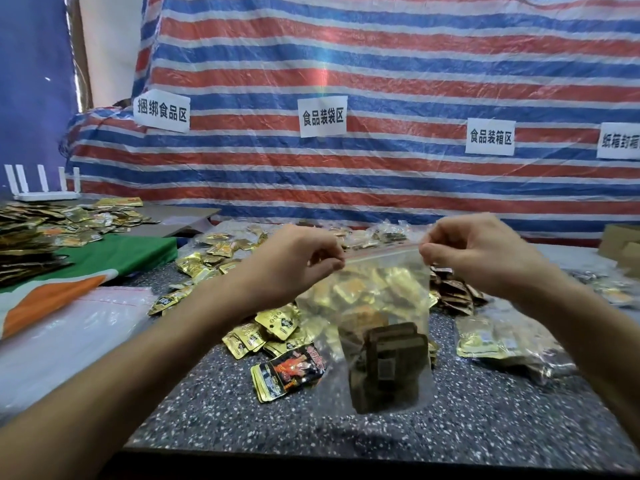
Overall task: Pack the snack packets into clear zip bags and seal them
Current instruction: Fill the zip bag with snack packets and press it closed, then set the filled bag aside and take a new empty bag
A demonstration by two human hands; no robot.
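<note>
Speckled table [242, 427] up close, with one loaded zip bag [381, 306] hanging just above it, so you look to be at the sealing step.

Nearest you, the dark packets [388, 368] have slumped to the bottom of the bag, and their weight pulls it straight. Your left hand [294, 261] and right hand [478, 254] each pinch a top corner, with the red zip strip [381, 252] stretched taut between them. My guess is that's to line up the track for pressing. Can't tell if it's closed yet. Loose gold packets [270, 330] and a black-and-red packet [291, 372] lie behind the bag within easy reach. Filled bags [502, 341] sit to your right, flat empty bags [69, 323] to your left. Farthest back hangs a striped tarp [381, 81] with paper signs [322, 116].
</note>
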